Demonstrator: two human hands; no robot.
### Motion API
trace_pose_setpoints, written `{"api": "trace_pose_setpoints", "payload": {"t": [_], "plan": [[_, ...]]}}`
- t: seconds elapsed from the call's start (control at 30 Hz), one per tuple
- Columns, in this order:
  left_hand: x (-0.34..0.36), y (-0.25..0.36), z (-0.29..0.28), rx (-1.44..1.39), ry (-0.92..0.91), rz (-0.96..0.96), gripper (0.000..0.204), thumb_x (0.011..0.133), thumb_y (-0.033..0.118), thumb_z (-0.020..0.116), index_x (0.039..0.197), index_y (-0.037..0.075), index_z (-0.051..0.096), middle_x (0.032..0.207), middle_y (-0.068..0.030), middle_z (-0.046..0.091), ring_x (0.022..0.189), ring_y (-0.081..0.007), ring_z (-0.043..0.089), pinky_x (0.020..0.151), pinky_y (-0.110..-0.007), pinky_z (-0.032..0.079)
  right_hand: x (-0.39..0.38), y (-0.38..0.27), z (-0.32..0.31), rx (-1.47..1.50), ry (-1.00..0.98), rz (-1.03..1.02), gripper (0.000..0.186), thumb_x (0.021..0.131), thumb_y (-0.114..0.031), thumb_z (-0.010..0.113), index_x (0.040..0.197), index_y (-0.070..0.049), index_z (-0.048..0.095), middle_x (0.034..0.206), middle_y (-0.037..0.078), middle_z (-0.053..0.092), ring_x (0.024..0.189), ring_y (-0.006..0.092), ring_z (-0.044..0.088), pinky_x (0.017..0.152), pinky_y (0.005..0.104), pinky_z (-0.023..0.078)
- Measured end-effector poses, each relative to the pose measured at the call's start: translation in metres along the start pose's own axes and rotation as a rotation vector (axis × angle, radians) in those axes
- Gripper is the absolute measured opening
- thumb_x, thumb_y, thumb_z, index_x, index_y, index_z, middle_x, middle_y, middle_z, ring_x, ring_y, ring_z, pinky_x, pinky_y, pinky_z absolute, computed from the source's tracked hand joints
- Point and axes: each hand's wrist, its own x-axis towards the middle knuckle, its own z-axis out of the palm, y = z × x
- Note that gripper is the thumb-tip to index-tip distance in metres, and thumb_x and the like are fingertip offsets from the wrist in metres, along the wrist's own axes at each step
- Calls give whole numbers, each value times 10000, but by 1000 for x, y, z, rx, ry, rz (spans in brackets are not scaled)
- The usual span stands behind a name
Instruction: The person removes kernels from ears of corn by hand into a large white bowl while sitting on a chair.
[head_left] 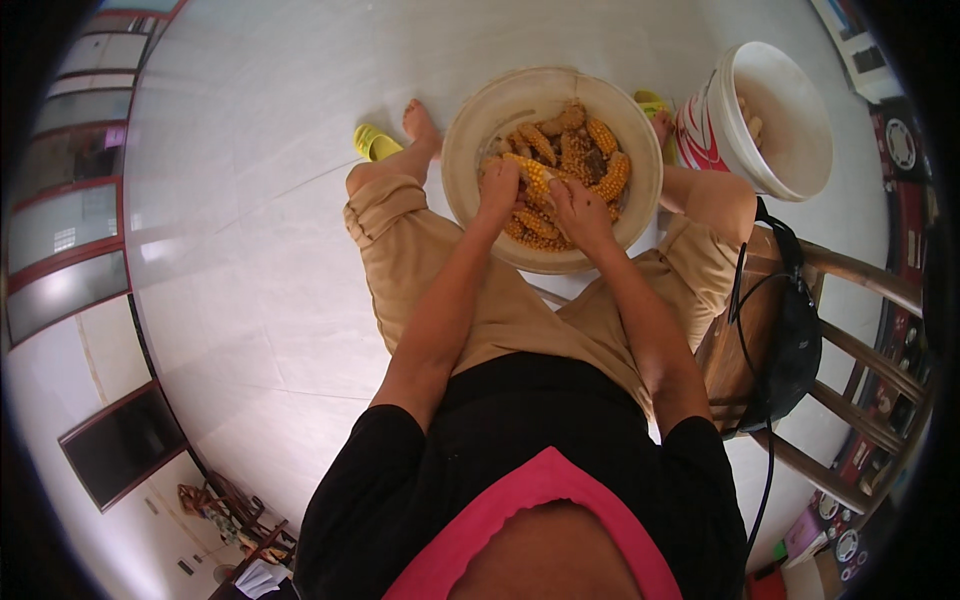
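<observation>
Between my knees stands a wide pale basin [466,215] with yellow-orange corn cobs [603,137] and loose kernels in it. Over the basin, both hands grip one corn cob [535,176], which lies roughly crosswise between them. My left hand [501,190] is closed round its left end. At the other end, my right hand [582,212] is closed on the cob with the thumb pressed along it. Part of the cob has lost its kernels and looks paler near the right hand. The fingers' undersides are hidden.
Beyond my right knee is a white bucket [715,120] with red marks, holding several pale cobs [752,125]. A wooden chair [760,290] with a black bag [790,340] and cable stands at my right. A yellow-green slipper [374,143] lies by my left foot.
</observation>
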Motion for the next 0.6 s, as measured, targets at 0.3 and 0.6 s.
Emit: {"api": "trace_pose_setpoints", "payload": {"t": [0.3, 0.6], "plan": [[-10, 6, 12, -174, 13, -16, 57, 689, 85, 364, 637, 67, 353, 528, -47, 346, 392, -114, 291, 325, -227, 194, 5, 2, -3, 232, -80, 195, 421, 833, -387, 397, 849, 6, 545, 690, 187, 540, 667, 317, 534, 586, 386, 406], [-12, 18, 6, -294, 83, -18, 149, 717, 139, 461, 627, 59, 373, 547, -54, 364, 410, -118, 299, 344, -234, 203, 2, -16, -18, 385, -160, 247, 404, 837, -361, 415, 850, 25, 535, 592, 118, 504, 542, 187, 509, 528, 314, 389]]}}
